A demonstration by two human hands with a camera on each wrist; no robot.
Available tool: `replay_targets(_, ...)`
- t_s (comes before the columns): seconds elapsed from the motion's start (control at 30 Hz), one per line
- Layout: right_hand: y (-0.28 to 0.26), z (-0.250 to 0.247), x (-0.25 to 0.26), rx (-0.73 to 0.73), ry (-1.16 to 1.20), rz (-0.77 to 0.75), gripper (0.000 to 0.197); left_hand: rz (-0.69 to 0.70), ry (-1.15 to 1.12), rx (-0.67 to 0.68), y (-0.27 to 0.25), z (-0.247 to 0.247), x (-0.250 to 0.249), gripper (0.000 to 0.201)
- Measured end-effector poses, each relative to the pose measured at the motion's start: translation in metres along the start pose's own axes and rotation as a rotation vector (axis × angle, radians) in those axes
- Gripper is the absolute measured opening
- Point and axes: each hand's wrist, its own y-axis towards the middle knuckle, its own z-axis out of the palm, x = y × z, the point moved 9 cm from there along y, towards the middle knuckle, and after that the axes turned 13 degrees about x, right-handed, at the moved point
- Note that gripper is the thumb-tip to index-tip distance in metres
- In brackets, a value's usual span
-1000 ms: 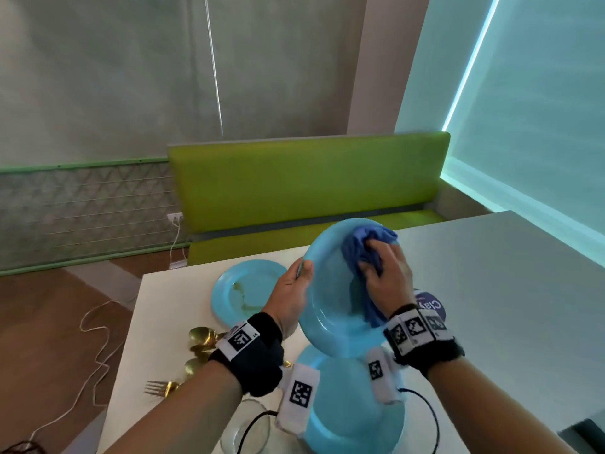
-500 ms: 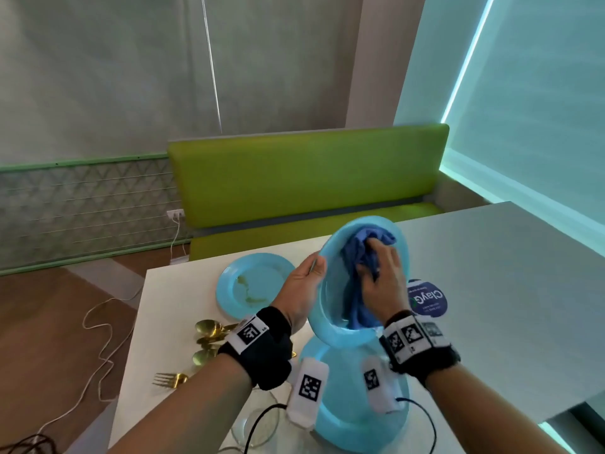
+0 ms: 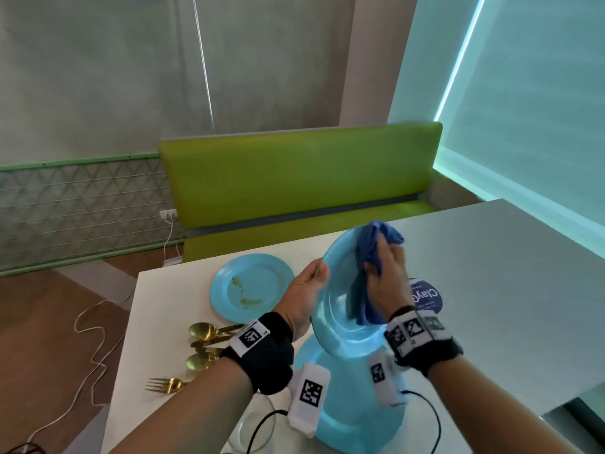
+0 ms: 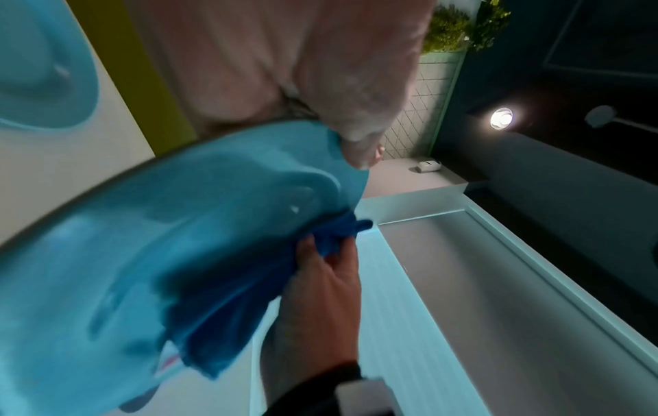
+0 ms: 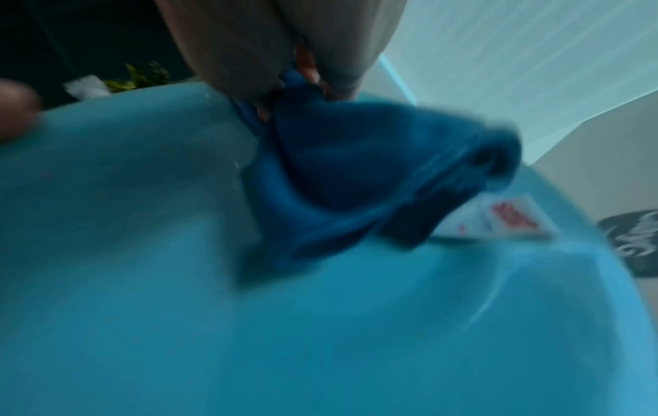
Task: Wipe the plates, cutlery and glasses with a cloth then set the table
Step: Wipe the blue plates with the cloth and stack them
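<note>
Plate wiping above the worktop

Left hand grips the tilted light-blue round plate by its rim; right hand fingers clutch the bunched dark-blue cloth against it.

A blue plate is held tilted above the table, its face turned toward the person, gripped at its left rim. A darker blue cloth, bunched up, is pressed against the plate's face near the upper rim, with folds hanging down across the middle. Directly beneath sits another blue plate flat on the table. A third blue plate, streaked with greenish smears, lies flat further back on the left. Gold spoons and a gold fork lie near the left edge. A clear glass stands at the near edge, partly hidden.
</note>
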Motion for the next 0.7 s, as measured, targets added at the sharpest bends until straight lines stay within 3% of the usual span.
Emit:
replay_targets(0.1, -0.041, 0.058, 0.027, 0.212, -0.074, -0.239, 0.048, -0.023, -0.067, -0.054, 0.005, -0.008, -0.002, 0.026)
replay_targets(0.2, -0.081, 0.093, -0.009, 0.404, -0.199, -0.368, 0.04, -0.043, -0.036, -0.105, 0.005, -0.028, -0.004, 0.026)
replay_targets(0.3, -0.062, 0.058, -0.051, 0.286, -0.302, -0.116, 0.003, -0.087, -0.013, -0.083, 0.004, -0.035, 0.004, 0.027)
replay_targets(0.4, -0.032, 0.005, -0.086, 0.118, -0.232, 0.144, 0.019, -0.143, 0.072, -0.079, 0.005, -0.035, 0.021, 0.029)
replay_targets(0.53, -0.012, -0.031, -0.071, 0.041, -0.155, 0.149, 0.047, -0.334, 0.312, -0.071, 0.01, -0.042, 0.074, 0.027)
replay_targets(0.6, -0.009, -0.044, -0.065, 0.009, -0.14, 0.137, 0.05, -0.424, 0.427, -0.076, 0.01, -0.045, 0.092, 0.018)
replay_targets(0.7, -0.012, -0.046, -0.069, 0.04, -0.13, 0.134, 0.051, -0.585, 0.562, -0.083, 0.009, -0.055, 0.118, 0.031)
